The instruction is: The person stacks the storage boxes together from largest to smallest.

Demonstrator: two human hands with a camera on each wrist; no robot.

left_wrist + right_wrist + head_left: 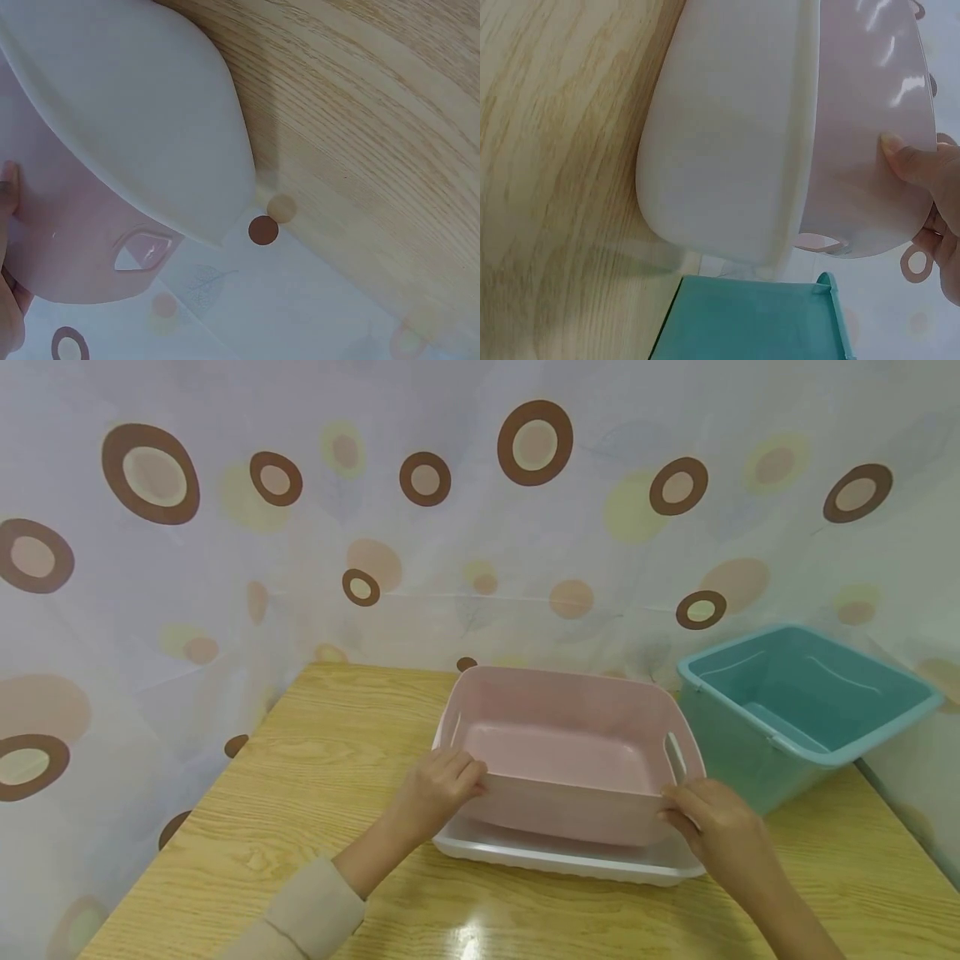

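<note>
A pink plastic basin (pixel 555 747) with cut-out handle slots sits partly inside a white basin (pixel 570 860). Its near rim stands above the white one. My left hand (pixel 442 785) grips that rim near the left corner, fingers curled over the edge. At the near right corner my right hand (pixel 716 827) pinches the rim. In the right wrist view the thumb (pixel 907 157) presses the pink basin's outer wall, with the other fingers behind the rim. The white basin (pixel 142 105) rests on the wooden table, and the left wrist view shows one pink handle slot beyond its edge.
A teal storage bin (pixel 810 693) stands at the right, close beside the two basins. The wooden table (pixel 300 810) reaches back to a patterned cloth (pixel 465 543) with brown rings, which also hangs along both sides.
</note>
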